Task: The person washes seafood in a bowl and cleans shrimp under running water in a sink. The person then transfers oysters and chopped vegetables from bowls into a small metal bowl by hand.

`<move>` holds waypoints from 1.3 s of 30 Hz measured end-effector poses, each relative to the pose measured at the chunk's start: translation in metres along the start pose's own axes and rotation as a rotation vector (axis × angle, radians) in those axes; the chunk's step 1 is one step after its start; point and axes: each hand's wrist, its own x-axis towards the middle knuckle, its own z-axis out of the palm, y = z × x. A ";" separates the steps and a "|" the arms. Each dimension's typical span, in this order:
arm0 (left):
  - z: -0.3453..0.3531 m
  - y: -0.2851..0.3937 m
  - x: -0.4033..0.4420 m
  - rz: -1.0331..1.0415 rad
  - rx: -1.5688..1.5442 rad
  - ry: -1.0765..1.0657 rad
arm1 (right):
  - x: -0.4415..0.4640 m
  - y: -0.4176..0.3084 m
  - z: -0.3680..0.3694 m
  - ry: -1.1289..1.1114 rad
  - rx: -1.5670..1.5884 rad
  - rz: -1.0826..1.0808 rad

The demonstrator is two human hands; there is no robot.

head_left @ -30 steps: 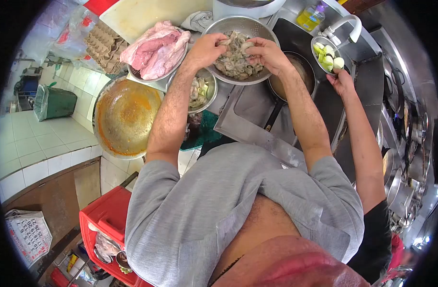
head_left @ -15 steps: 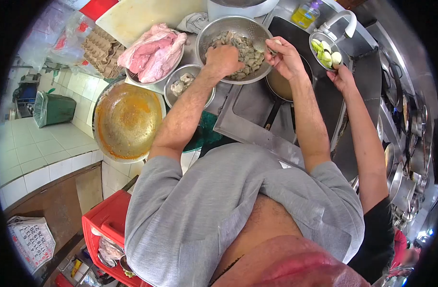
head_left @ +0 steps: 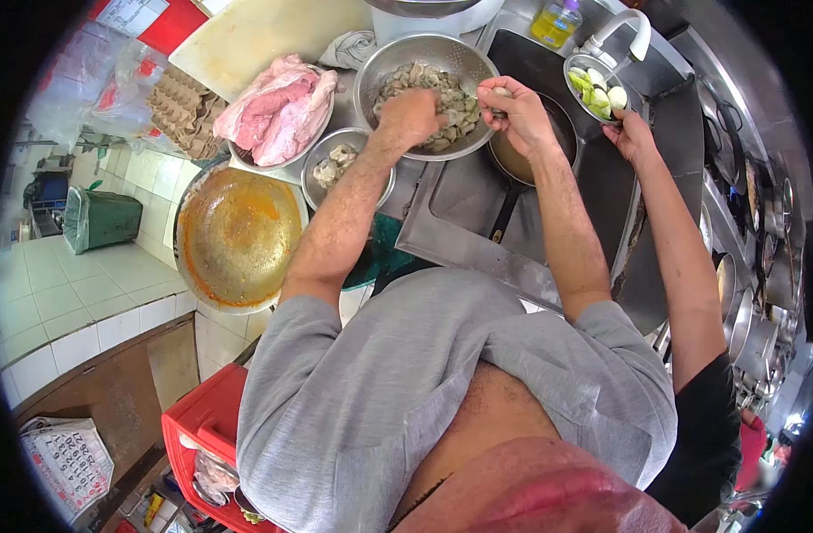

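A perforated metal colander (head_left: 371, 120) holds a heap of grey, wet pieces that look like raw peeled shrimp (head_left: 462, 111). My left hand (head_left: 411, 117) reaches down into the heap with its fingers bent, and their tips are hidden. Over the colander's right rim, my right hand (head_left: 520, 115) is closed, pinching a small pale shrimp (head_left: 502, 92). A smaller metal bowl (head_left: 384, 188) with a few pale pieces lies under my left forearm. Behind it on the left is a bowl of large pink raw meat (head_left: 277, 111).
A co-worker's hand (head_left: 633, 138) holds a strainer of cut green-and-white vegetables (head_left: 599, 93) under the faucet (head_left: 635, 35). In the sink sits a pan (head_left: 562, 133) with brownish liquid. A large stained wok (head_left: 237, 231) stands left, beside egg trays (head_left: 182, 107).
My left hand stays in the heap with a slight shift. My right hand has moved a little left and down, its pinch still closed. The whole view has tilted slightly.
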 end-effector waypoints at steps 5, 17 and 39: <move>0.012 0.008 -0.005 0.239 0.186 0.191 | -0.003 -0.005 0.017 0.018 0.068 -0.024; -0.014 -0.005 0.003 -0.032 -0.874 -0.029 | -0.017 -0.001 0.005 0.026 0.066 0.017; -0.008 0.084 0.064 0.154 -1.406 -0.117 | -0.006 -0.024 -0.027 0.302 0.033 -0.248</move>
